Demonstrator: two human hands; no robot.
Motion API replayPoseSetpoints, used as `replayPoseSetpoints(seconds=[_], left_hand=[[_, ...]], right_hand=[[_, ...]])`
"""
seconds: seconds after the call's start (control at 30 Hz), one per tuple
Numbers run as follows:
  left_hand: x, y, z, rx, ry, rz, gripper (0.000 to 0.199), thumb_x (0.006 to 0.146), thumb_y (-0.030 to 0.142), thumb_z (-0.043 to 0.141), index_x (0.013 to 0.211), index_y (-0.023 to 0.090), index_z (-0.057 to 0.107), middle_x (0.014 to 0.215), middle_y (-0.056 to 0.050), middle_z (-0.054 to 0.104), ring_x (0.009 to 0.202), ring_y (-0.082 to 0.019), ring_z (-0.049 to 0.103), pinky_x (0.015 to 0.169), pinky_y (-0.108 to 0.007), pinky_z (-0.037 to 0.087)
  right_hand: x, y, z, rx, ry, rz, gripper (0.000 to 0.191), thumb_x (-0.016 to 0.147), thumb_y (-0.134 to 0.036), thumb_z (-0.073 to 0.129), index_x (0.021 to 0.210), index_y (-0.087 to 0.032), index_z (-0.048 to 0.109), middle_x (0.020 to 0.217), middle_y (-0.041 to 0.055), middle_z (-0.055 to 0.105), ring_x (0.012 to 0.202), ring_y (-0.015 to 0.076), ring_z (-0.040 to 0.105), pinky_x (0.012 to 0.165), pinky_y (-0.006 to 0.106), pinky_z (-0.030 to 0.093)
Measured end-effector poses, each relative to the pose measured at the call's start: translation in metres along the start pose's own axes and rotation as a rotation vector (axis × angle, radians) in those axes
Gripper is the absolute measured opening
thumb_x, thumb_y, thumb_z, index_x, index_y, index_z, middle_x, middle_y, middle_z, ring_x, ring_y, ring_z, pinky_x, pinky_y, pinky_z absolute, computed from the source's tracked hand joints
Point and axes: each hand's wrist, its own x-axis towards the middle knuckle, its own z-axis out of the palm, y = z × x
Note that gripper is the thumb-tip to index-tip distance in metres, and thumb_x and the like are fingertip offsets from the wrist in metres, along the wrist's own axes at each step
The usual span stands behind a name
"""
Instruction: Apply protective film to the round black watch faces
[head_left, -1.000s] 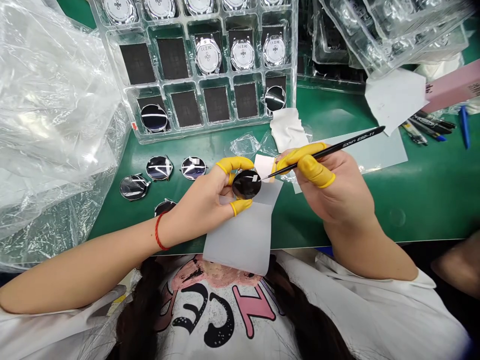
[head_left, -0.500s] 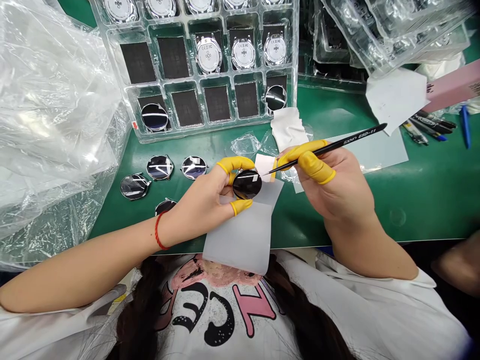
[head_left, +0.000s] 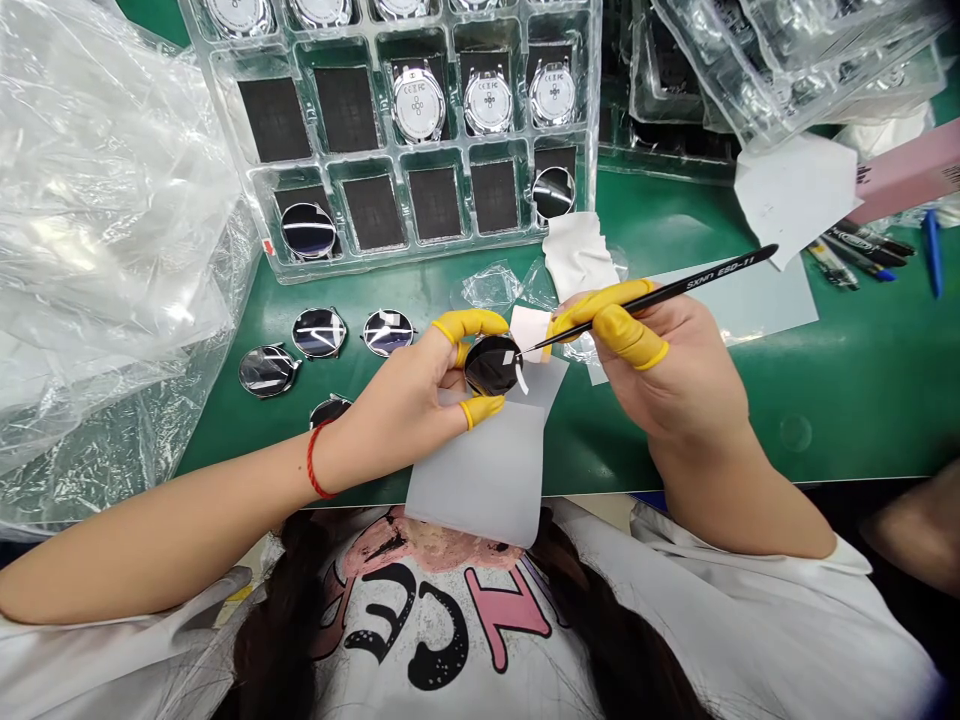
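Note:
My left hand (head_left: pixel 409 400), with yellow finger cots, grips a round watch case (head_left: pixel 489 368) by its sides, its dark glossy face turned up. In my right hand (head_left: pixel 675 365), also in yellow finger cots, black tweezers (head_left: pixel 694 283) marked ESD-11 slant down to the left. Their tip is at the right edge of the watch face. A small white wipe (head_left: pixel 531 333) sits by the right fingertips, apparently pinched there too. A thin white curved strip (head_left: pixel 523 378) shows at the watch's right rim; whether it is a piece or a reflection, I cannot tell. Below lies a translucent sheet (head_left: pixel 480 470).
A clear compartment tray (head_left: pixel 420 258) at the back holds several watch cases. More watch cases (head_left: pixel 319 332) lie on the green mat left of my hands. A crumpled white cloth (head_left: pixel 579 258), pens (head_left: pixel 862 250), plastic film (head_left: pixel 105 250) and stacked trays (head_left: pixel 810 80) surround the work.
The tweezer tip has shifted slightly left, onto the watch's right edge. A white curved strip now shows at that rim. The left hand holds the watch almost still.

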Motion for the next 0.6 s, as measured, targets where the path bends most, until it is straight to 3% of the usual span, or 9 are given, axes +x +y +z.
replayPoseSetpoints(seconds=[0.33, 0.6], left_hand=[[-0.001, -0.0005, -0.0001, -0.04, -0.016, -0.023, 0.052, 0.084, 0.023, 0.072, 0.131, 0.024, 0.049, 0.107, -0.003, 0.065, 0.081, -0.012, 0.067, 0.073, -0.025, 0.059], [-0.0011, -0.0006, -0.0008, -0.004, -0.021, -0.015, 0.052, 0.085, 0.025, 0.072, 0.132, 0.026, 0.051, 0.111, -0.004, 0.064, 0.089, -0.016, 0.069, 0.076, -0.028, 0.062]], right_hand=[[0.0, -0.0005, 0.0003, -0.028, 0.052, -0.003, 0.02, 0.086, -0.049, 0.076, 0.083, -0.029, 0.078, 0.087, -0.0029, 0.074, 0.087, 0.0153, 0.069, 0.088, 0.032, 0.057], [0.0004, 0.0, -0.001, -0.124, 0.085, 0.043, 0.029, 0.083, -0.058, 0.075, 0.083, -0.029, 0.076, 0.09, 0.0004, 0.074, 0.094, 0.0212, 0.069, 0.093, 0.04, 0.059]])
